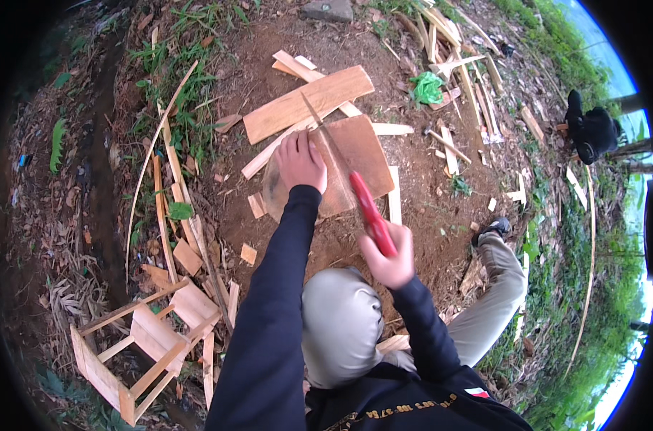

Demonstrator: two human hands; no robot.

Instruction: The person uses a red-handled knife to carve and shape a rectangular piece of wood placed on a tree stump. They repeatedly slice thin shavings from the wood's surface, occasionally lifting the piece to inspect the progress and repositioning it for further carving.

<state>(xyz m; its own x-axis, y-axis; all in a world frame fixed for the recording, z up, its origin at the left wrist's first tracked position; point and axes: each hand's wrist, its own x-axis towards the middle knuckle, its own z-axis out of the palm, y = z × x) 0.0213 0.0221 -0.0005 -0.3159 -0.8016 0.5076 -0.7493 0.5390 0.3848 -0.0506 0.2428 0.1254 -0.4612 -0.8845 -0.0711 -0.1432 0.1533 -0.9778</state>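
A squat wooden block stands on the dirt before me, with a wide brown board lying on top. My left hand bears down on the left part of this board, its fingers close together over the far edge. My right hand is wrapped round the red handle of a handsaw. The saw's narrow blade runs away from me across the board, just right of my left fingers. Where the teeth meet the wood is too small to make out.
Beyond the block lies a long plank across thinner strips. A wooden frame with slats leans at lower left. Scrap sticks, a green plastic bag and a hammer lie to the right. A dark-clothed figure is at far right.
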